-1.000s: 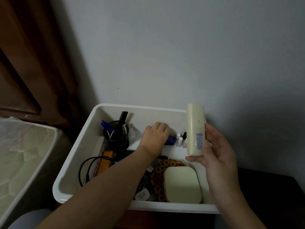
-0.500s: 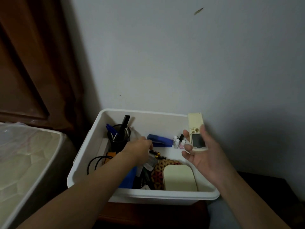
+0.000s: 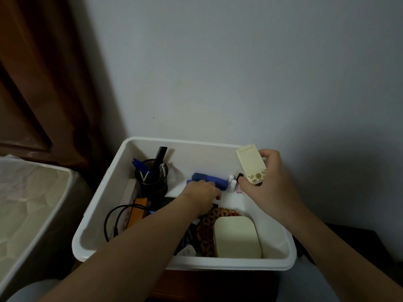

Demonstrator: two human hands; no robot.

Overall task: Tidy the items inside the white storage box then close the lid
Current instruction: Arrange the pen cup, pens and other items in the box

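Observation:
The white storage box [image 3: 102,205] stands open against the wall, with no lid in view. My right hand [image 3: 270,188] grips a cream remote [image 3: 249,162], buttons facing up, over the box's back right corner. My left hand [image 3: 200,198] reaches down into the middle of the box just in front of a blue stapler [image 3: 209,179]. Its fingertips point down and are hidden. Small nail polish bottles [image 3: 232,185] stand right of the stapler. A cream case [image 3: 236,238] lies on a patterned mat [image 3: 208,225] at the front right.
A black pen cup [image 3: 152,184] with pens and a comb stands at the box's back left. In front of it lie an orange item [image 3: 137,211] and a looped black cable [image 3: 115,221]. A plastic-covered mattress [image 3: 28,203] is at the left, a brown curtain [image 3: 43,83] behind it.
My right hand turned the remote button side up and carried it toward the back right corner. My left hand left the stapler, dipped forward, and now sits just in front of it.

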